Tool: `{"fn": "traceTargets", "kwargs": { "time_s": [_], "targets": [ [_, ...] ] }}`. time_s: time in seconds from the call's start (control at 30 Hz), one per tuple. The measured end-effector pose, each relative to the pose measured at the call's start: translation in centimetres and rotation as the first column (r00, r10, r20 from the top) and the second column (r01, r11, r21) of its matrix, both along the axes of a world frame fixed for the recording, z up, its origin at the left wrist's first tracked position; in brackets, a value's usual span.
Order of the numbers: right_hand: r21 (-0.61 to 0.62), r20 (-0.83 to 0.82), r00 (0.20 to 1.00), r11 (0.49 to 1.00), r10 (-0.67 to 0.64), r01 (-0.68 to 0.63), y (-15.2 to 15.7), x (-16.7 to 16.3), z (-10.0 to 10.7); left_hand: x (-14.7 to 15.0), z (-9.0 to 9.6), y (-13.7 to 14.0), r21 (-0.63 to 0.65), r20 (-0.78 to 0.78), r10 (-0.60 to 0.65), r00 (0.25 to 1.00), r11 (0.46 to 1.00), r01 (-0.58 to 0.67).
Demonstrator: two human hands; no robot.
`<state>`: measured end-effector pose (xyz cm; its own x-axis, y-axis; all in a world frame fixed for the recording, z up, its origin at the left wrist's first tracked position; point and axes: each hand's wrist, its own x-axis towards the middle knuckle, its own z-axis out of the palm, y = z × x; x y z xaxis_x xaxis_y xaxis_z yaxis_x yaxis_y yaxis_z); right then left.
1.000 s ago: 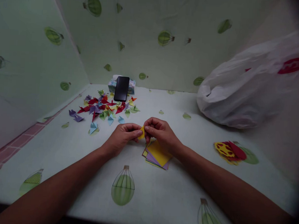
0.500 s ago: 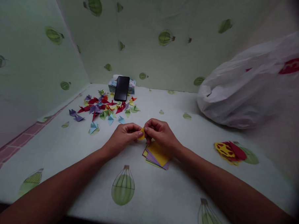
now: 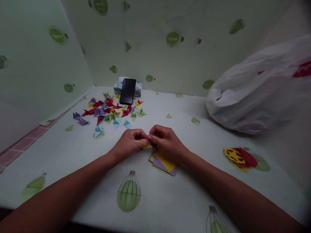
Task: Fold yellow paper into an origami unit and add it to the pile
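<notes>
In dim light, as I see it remotely: pale green back wall [image 3: 149,23] and left wall [image 3: 25,18], printed with hot-air balloons [image 3: 175,38]; whitish tabletop [image 3: 177,206], similarly patterned; pink tile-like strip [image 3: 27,143] along its left edge

black smartphone [image 3: 127,91] leaning on front of patterned tissue box [image 3: 138,90], near balloon-print back wall [image 3: 148,54]. white plastic bag [image 3: 249,100], red print [image 3: 307,68], at right. yellow and red paper cut-outs [image 3: 235,156] overlapping on balloon-print tablecloth [image 3: 164,206]. pink tiling [image 3: 34,134] along left edge.
</notes>
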<state>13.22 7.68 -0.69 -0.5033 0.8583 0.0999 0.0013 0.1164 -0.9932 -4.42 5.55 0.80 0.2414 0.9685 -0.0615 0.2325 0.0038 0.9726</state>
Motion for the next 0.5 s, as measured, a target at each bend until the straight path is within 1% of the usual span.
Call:
{"fn": "traceTargets", "kwargs": {
  "time_s": [0.13,0.2,0.3,0.37,0.43,0.5],
  "targets": [
    [0.095,0.078,0.997,0.995,-0.012,0.005,-0.03,0.20,0.46,-0.06,-0.05,0.06,-0.036,0.041,-0.049,0.998,0.998,0.051],
    [0.091,0.066,0.997,0.996,-0.028,0.022,-0.02,0.26,0.66,-0.07,0.04,0.10,-0.021,0.064,-0.053,0.997,0.998,0.054],
    [0.028,-0.001,0.998,0.998,-0.059,0.059,0.12,0.29,0.70,-0.08,0.14,0.14,-0.006,0.068,-0.032,0.997,0.999,0.032],
    [0.012,-0.020,0.998,0.998,-0.065,0.065,0.21,0.30,0.58,-0.08,0.12,0.15,-0.006,0.070,-0.016,0.997,1.000,0.017],
    [0.035,0.011,0.998,0.998,-0.058,0.058,0.21,0.30,0.44,-0.11,0.04,0.16,0.000,0.066,-0.005,0.998,1.000,0.005],
    [0.105,0.077,0.995,0.993,-0.060,0.052,0.11,0.29,0.34,-0.15,-0.05,0.16,0.023,0.034,-0.003,0.999,1.000,0.002]
  ]
}}
